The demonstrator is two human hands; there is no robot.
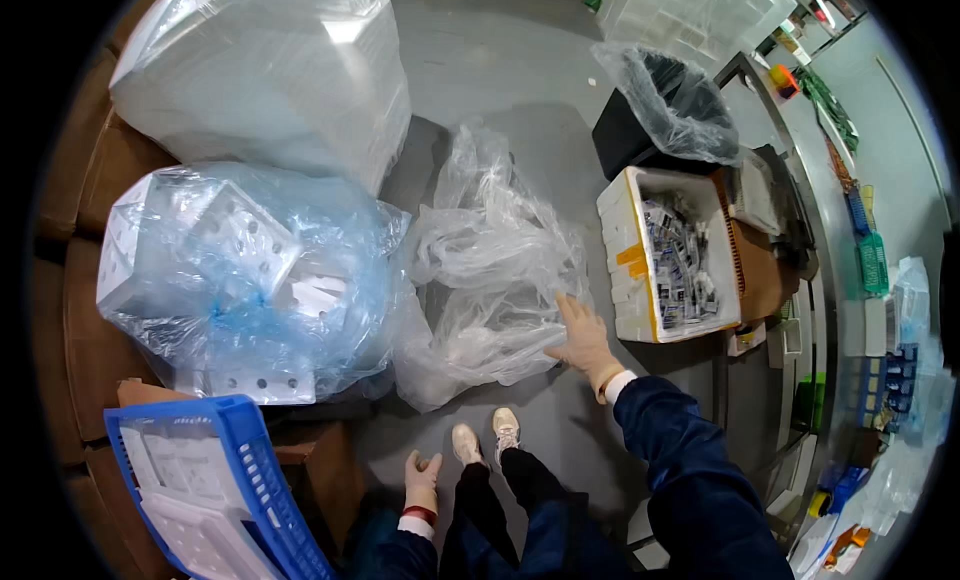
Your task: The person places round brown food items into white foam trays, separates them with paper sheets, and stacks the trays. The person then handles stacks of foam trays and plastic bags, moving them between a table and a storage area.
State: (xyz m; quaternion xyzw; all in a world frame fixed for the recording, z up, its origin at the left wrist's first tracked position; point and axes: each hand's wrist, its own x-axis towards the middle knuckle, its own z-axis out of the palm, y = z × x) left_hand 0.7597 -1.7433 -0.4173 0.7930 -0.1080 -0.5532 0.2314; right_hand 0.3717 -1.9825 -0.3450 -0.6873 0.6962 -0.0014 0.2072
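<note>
A large crumpled clear plastic bag (490, 250) lies spread on the grey floor in front of my feet. My right hand (585, 342), in a pale glove, reaches over its right edge with the fingers apart; whether it touches the plastic I cannot tell. Nothing shows in that hand. Low beside my left leg hangs my left hand (422, 480), also gloved, its fingers loosely spread and holding nothing. Left of the crumpled bag sits a bulging bluish clear bag (260, 290) with white foam pieces inside.
A big wrapped white bundle (270, 90) stands far left. A blue crate (240, 460) with white trays is near left, beside brown cartons (85, 300). On the right are a foam box (630, 270) of small packets, a lined black bin (640, 130) and a cluttered workbench (850, 280).
</note>
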